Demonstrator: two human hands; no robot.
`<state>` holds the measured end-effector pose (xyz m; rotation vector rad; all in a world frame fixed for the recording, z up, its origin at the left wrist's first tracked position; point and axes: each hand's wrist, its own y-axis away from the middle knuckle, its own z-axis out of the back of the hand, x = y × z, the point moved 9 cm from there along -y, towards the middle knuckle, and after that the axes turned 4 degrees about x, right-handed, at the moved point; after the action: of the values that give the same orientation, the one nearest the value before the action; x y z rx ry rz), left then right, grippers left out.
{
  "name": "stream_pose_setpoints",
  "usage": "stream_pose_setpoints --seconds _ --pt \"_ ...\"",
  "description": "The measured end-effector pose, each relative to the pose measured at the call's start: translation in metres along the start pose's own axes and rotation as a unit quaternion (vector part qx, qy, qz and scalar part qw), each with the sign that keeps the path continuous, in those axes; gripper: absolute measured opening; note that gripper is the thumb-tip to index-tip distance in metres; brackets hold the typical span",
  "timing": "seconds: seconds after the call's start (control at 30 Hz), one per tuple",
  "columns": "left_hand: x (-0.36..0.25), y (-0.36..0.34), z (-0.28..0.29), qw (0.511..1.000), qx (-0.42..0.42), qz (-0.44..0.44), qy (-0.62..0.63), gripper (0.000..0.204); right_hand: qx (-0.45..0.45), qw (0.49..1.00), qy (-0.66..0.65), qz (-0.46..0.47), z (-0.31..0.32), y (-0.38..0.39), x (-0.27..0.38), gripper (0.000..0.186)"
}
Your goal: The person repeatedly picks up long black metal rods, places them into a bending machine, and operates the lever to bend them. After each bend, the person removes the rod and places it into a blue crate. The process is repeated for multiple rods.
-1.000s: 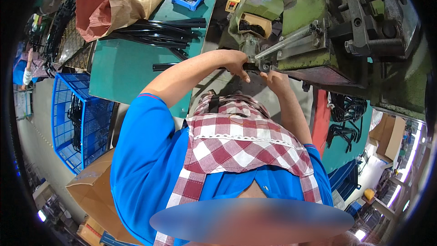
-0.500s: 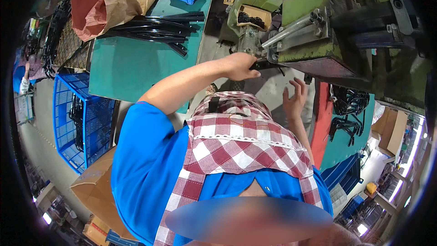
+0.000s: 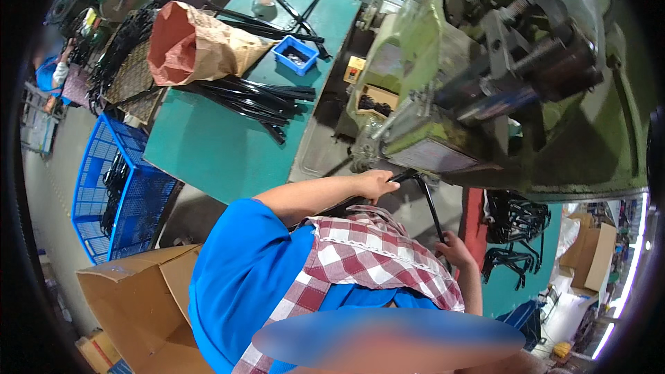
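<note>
Left hand (image 3: 377, 185) and right hand (image 3: 455, 250) each curled around a bent black tube (image 3: 432, 206), below a green machine (image 3: 582, 159)

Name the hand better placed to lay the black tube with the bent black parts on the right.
Probably the right hand: it holds one end of the black tube and is nearer the bent black parts. The left hand, beyond the tube's bend, is farther from them.
</note>
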<state>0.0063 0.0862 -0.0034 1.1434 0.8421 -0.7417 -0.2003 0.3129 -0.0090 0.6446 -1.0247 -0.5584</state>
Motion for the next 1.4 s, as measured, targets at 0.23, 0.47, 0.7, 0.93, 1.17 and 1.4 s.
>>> stream_pose_setpoints --seconds 0.23,0.47,0.7,0.93,1.17,1.4 --pt "0.055 -0.101 -0.044 0.971 -0.056 -0.02 -0.232 0.049 0.078 0.922 -0.319 0.207 0.044 0.123 0.132 0.043" --pt "0.052 -0.078 -0.062 0.973 0.131 -0.065 -0.18 0.027 -0.231 0.924 0.191 0.237 0.066 0.119 0.217 0.008" --pt "0.076 -0.015 0.028 0.915 0.162 -0.045 -0.367 0.028 -0.113 0.969 -0.062 0.212 0.028 0.062 0.165 0.015" --pt "0.13 -0.035 0.17 0.733 -0.26 -0.344 -0.526 0.019 -0.131 0.94 0.237 0.207 -0.055 0.015 0.176 0.027" --pt "0.055 -0.096 0.242 0.827 -0.2 -0.09 -0.518 0.018 -0.165 0.954 0.232 0.09 -0.082 0.001 0.121 0.033" --pt "0.035 -0.091 0.248 0.853 -0.211 -0.06 -0.473 0.017 -0.248 0.964 0.058 0.081 -0.101 0.02 0.095 0.03"
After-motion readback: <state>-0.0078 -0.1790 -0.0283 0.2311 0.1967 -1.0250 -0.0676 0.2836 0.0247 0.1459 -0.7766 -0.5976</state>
